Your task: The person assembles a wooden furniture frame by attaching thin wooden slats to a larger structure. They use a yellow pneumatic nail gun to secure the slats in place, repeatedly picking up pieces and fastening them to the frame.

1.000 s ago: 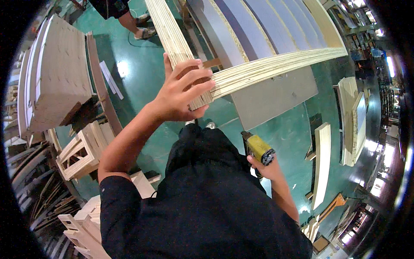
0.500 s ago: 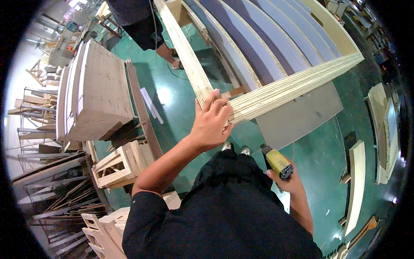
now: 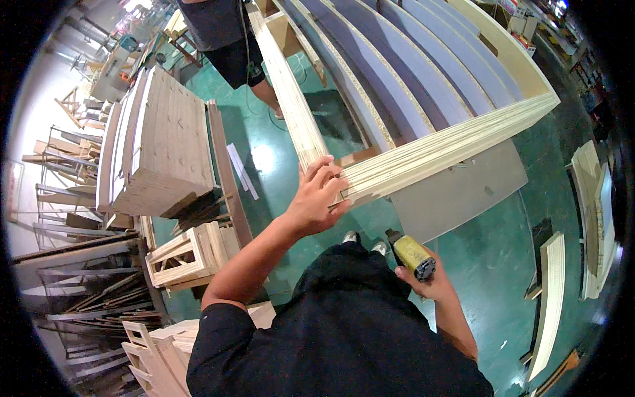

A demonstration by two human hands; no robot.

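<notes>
My left hand point(image 3: 316, 200) is closed over the near corner of a large plywood frame point(image 3: 436, 153), its fingers lying over the top edge where two thick layered rails meet. Curved ribs point(image 3: 397, 73), grey-blue with pale edges, run inside the frame. In my right hand point(image 3: 436, 281) is a yellow and black air nail gun point(image 3: 414, 257), held low beside my right thigh, apart from the frame. Its dark nose points away from me, toward the frame's near side. My fingers partly hide its handle, and the trigger is out of sight.
Another person point(image 3: 228, 46) stands at the far left of the frame. A tall stack of boards point(image 3: 165, 142) and small wooden frames point(image 3: 192, 255) stand to my left. A flat grey sheet point(image 3: 463, 192) lies under the frame's near rail. Curved wooden strips point(image 3: 548, 304) are at right.
My right hand has brought the nail gun slightly left. My left hand stays on the frame's corner. The view has shifted a little, so the surroundings sit lower and farther right.
</notes>
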